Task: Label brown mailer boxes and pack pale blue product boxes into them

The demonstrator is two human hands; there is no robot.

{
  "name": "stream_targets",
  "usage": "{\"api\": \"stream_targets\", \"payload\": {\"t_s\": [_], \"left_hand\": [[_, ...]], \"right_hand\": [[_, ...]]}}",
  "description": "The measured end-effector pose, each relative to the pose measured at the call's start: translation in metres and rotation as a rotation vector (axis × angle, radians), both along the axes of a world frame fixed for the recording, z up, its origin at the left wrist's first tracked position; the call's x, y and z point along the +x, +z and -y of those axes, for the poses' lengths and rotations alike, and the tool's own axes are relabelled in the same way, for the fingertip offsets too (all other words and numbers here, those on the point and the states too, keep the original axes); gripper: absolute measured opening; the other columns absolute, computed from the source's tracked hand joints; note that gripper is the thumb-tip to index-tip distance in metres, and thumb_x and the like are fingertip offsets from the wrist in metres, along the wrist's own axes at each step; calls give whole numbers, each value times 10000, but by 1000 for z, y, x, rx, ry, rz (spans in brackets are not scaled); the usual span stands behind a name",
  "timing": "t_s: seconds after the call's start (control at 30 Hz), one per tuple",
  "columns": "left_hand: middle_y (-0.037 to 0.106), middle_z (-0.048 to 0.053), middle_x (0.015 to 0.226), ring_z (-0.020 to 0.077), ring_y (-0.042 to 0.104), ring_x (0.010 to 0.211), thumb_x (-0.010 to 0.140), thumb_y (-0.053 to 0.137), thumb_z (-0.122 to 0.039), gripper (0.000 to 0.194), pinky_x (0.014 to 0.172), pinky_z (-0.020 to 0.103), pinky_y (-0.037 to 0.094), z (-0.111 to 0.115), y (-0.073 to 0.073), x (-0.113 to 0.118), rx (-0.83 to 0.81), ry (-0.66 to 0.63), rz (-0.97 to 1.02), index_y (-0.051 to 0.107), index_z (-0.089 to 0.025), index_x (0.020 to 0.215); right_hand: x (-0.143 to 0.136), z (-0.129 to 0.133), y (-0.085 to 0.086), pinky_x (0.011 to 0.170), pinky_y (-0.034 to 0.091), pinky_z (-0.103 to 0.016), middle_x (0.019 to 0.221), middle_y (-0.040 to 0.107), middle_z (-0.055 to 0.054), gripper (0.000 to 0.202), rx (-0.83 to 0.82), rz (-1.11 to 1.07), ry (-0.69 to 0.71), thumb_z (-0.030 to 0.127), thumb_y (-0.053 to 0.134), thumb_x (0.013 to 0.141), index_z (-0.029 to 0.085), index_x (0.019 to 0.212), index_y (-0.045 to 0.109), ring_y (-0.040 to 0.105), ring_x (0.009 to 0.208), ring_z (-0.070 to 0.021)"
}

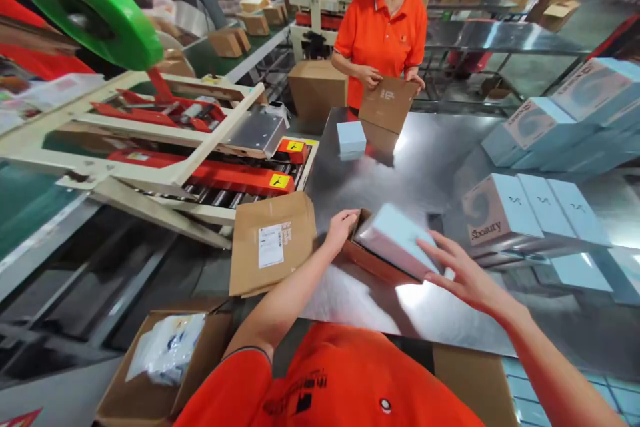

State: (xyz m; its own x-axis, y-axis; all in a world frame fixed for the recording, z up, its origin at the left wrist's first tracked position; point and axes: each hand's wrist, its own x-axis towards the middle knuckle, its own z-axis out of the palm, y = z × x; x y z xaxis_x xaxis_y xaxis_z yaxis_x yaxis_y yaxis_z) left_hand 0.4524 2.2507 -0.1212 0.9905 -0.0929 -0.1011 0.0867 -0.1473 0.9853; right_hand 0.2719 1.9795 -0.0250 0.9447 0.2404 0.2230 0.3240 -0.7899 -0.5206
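An open brown cardboard box (379, 265) stands on the steel table in front of me. My left hand (343, 227) grips its left end, fingers closed over the wall. A light blue box (400, 235) sits tilted in the opening, slightly blurred, with part of it inside the carton. My right hand (453, 267) is at the right end of the blue box, thumb and fingers curved around that end. To the left lies a stack of flattened cardboard cartons (250, 240) with a white label on top.
Light blue boxes (510, 207) are stacked on the steel table (425, 153) at right. Across it, a co-worker (383, 33) holds a brown carton (387, 103) near a small blue box (351, 137). A roller machine (220, 173) stands left; an open carton (200, 360) with plastic bags sits below.
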Motion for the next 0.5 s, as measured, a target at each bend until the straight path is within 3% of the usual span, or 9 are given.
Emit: {"api": "stream_targets", "payload": {"t_s": [0.1,0.17,0.27,0.33,0.4,0.5], "left_hand": [[745,49,897,177,653,868,826,607,-198,128,853,300,500,3,3,-7,51,55,35,725,-168,869],[718,42,868,176,631,852,862,606,-215,120,872,311,480,5,3,-19,193,46,143,698,-184,792],[710,76,801,199,640,809,957,547,-309,315,864,352,487,11,1,-46,587,-179,450,706,-178,720],[727,130,791,244,666,842,991,511,-421,446,907,420,496,16,0,-67,798,-341,629,744,-149,725],[754,177,891,304,678,971,990,494,-513,513,1012,506,461,19,2,-81,892,-431,754,787,-114,854],[699,181,1287,377,562,1293,986,472,-567,561,1147,622,331,23,6,-79,883,-523,895,685,-155,1303]], "right_hand": [[13,15,-41,1128,471,-502,1671,281,-94,618,50,-190,-26,583,555,967,320,1521,488,341,1504,-332],[28,26,-67,1158,428,-517,1681,247,-116,703,128,-202,-82,613,523,969,285,1577,394,306,1521,-324],[50,23,-97,1175,398,-537,1650,305,-147,808,129,-188,-118,660,561,925,265,1596,344,359,1494,-332],[58,12,-111,1181,383,-554,1626,338,-162,806,43,-117,-171,666,595,899,248,1562,408,376,1478,-351],[58,3,-120,1206,323,-589,1604,381,-157,721,-56,-74,-163,659,569,915,244,1501,503,339,1493,-368],[43,1,-125,1246,168,-641,1575,451,-112,648,-57,-165,-58,670,377,985,264,1451,569,246,1538,-348]]}}
